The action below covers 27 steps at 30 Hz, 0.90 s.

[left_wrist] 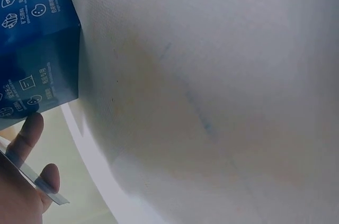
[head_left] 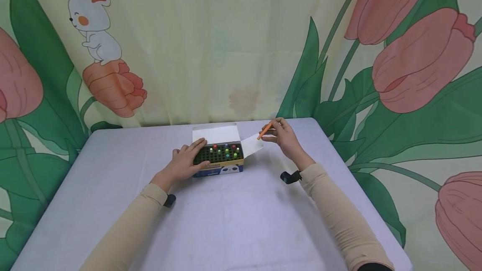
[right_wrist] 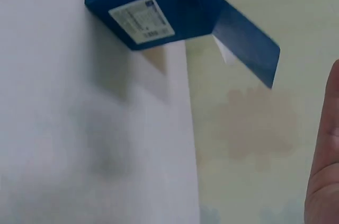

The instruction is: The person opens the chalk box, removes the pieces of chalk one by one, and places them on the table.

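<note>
An opened cardboard box (head_left: 214, 170) with a panda printed on its front stands toward the back of the table. Its dark tray (head_left: 203, 156) is full of small round holes, and several coloured sticks (head_left: 227, 152) stand upright in the right part. My left hand (head_left: 182, 162) holds the box's left end, thumb along the front edge and fingers over toward the back. To the right of the box, above its side flap (head_left: 252, 145), my right hand (head_left: 284, 137) pinches an orange crayon-like stick (head_left: 265, 130), tilted with its lower end toward the box.
The box's white lid (head_left: 215, 133) stands folded back behind the tray. A white cloth covers the table (head_left: 226, 221), and its far edge meets a printed curtain (head_left: 211, 53). A black wrist camera (head_left: 290, 177) hangs under the right wrist, another (head_left: 170, 200) by the left.
</note>
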{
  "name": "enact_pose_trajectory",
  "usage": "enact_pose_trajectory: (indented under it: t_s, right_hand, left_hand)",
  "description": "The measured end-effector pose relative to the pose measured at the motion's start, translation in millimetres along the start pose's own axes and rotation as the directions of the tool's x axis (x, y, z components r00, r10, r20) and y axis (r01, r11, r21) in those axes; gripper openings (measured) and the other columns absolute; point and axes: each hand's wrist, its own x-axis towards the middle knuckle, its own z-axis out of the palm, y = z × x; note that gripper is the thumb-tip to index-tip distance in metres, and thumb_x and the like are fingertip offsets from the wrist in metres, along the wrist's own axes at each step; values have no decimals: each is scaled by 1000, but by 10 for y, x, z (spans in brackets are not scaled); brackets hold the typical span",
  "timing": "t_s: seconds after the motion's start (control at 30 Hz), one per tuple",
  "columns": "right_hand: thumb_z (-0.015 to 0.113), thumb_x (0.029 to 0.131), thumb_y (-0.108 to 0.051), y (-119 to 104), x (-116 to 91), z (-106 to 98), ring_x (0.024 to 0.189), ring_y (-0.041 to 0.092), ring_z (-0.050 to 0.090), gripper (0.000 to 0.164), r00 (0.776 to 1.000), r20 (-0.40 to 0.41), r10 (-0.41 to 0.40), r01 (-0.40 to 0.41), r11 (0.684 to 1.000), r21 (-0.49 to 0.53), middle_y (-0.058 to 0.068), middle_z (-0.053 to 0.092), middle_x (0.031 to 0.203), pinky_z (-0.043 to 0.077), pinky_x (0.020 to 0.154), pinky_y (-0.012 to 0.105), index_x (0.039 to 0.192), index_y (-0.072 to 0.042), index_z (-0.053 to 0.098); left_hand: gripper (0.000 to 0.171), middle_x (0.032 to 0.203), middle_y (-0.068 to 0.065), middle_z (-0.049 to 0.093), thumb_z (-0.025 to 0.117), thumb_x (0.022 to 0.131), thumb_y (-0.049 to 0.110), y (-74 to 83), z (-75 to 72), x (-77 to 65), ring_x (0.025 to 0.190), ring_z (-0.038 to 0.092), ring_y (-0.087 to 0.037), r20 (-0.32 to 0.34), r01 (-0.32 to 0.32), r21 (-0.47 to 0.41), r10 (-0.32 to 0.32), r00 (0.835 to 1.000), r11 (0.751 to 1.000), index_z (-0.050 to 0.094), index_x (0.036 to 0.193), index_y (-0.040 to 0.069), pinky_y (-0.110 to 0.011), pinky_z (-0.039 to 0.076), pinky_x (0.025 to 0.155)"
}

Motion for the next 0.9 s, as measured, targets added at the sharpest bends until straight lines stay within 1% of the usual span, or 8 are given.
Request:
enact_pose_trajectory:
  t_s: [0.07,0.17,0.27,0.37,0.5,0.7,0.8,0.9]
  right_hand:
    - [45,112,-36,22,-11,-110,99,17,72,28,998,-62,25,-23,999,25,11,59,114,61,83,35,120,-9,49]
    - [52,109,-39,75,-26,-301,93,14,71,30,987,-146,73,-72,997,9,9,57,112,61,79,32,123,-12,52]
    - [59,105,-42,138,-47,-477,87,12,70,33,972,-201,122,-136,989,-54,7,60,114,61,75,28,123,-15,56]
    - [61,103,-46,192,-82,-606,85,12,70,46,958,-234,165,-200,970,-136,10,64,119,60,73,25,131,-9,57]
    - [58,105,-46,261,-121,-729,89,15,72,58,945,-247,214,-272,934,-232,16,64,129,58,72,23,142,-2,53]
    - [58,107,-38,444,-154,-816,86,12,71,46,934,-211,289,-350,862,-366,20,64,132,58,69,29,137,-4,59]
    - [59,107,-33,526,-166,-822,86,15,69,38,940,-212,268,-337,829,-446,21,66,125,58,68,31,132,-4,63]
    - [61,107,-29,589,-165,-849,83,17,66,32,950,-224,217,-306,785,-538,18,69,116,56,67,28,126,-4,68]
  left_hand:
    - [85,173,0,22,57,99,64,6,2,-2,127,50,-38,5,-4,4,4,1000,1000,25,167,24,-66,31,99]
    - [85,173,1,20,56,99,65,17,-9,-2,127,49,-38,10,-12,8,12,1000,1000,23,167,24,-66,31,99]
    - [86,173,1,20,55,99,65,18,-18,-3,126,49,-38,13,-15,11,15,1000,1000,23,167,25,-65,31,99]
    - [85,173,1,20,55,99,65,20,-30,-10,128,49,-38,18,-12,8,12,1000,1000,23,167,24,-66,31,99]
    - [86,173,1,19,55,99,66,27,-44,-12,128,49,-39,23,-10,3,9,1000,1000,22,167,25,-66,31,100]
    - [85,174,2,18,54,99,67,-6,-43,-17,133,47,-39,31,-12,-9,13,999,1000,21,167,27,-69,30,102]
    - [85,174,2,18,53,100,67,-32,-36,-15,134,46,-40,31,-17,-7,18,999,1000,21,167,27,-70,29,102]
    - [85,174,2,18,53,100,67,-38,-36,-9,134,47,-40,32,-26,-15,26,999,1000,21,167,27,-70,29,102]
